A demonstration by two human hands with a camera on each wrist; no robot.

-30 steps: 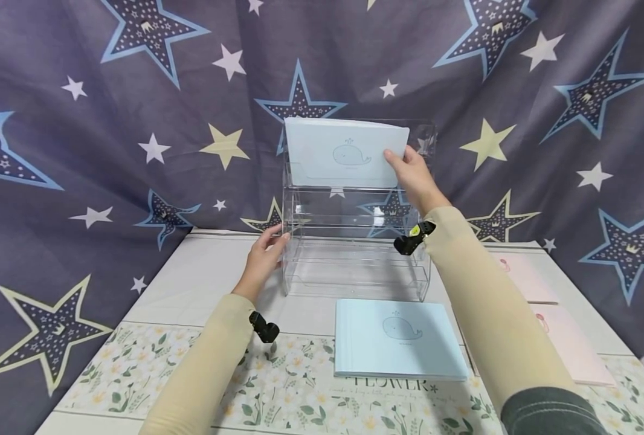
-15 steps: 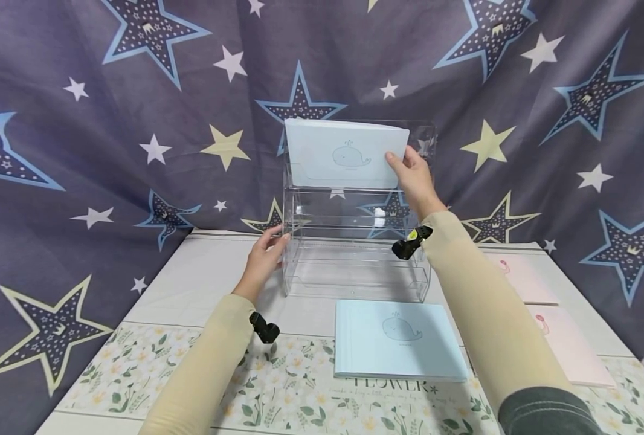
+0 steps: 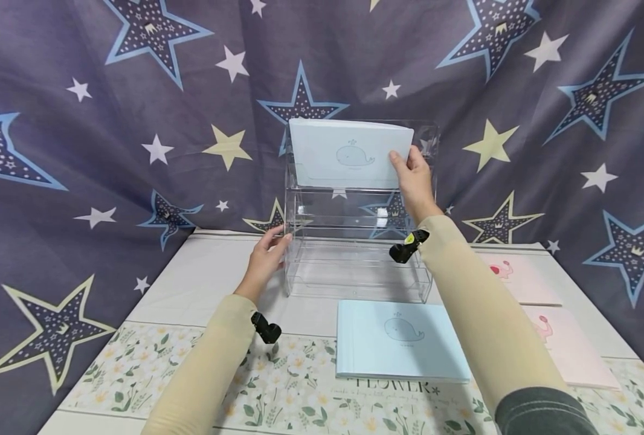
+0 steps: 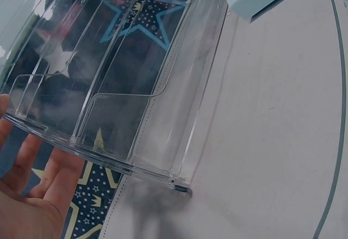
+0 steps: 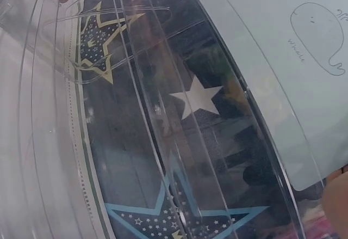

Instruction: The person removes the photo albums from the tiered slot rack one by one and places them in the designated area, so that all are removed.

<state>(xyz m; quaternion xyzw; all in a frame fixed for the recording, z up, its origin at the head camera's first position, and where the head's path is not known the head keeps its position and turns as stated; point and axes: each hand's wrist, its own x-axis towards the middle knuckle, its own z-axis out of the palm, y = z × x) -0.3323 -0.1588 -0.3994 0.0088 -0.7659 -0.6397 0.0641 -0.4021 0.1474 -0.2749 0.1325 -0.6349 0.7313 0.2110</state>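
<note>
In the head view, a clear acrylic tiered rack stands on the table. A pale blue notebook with a whale drawing sits upright in its top tier, the lower edge behind the clear front lip. My right hand pinches the notebook's right side, thumb on the cover and the other fingers behind it. Fingers of my left hand rest against the rack's left side panel; the left wrist view has these fingers at the clear panel's edge. The tiers below the notebook show only clear plastic.
More pale blue whale notebooks lie stacked in front of the rack. Pink notebooks with elephant drawings lie at the right, partly behind my right sleeve. A starry curtain hangs close behind the rack.
My right forearm has shifted slightly left and down, uncovering more of the pink notebooks. Both hands stay at the same spots on the notebook and the rack.
</note>
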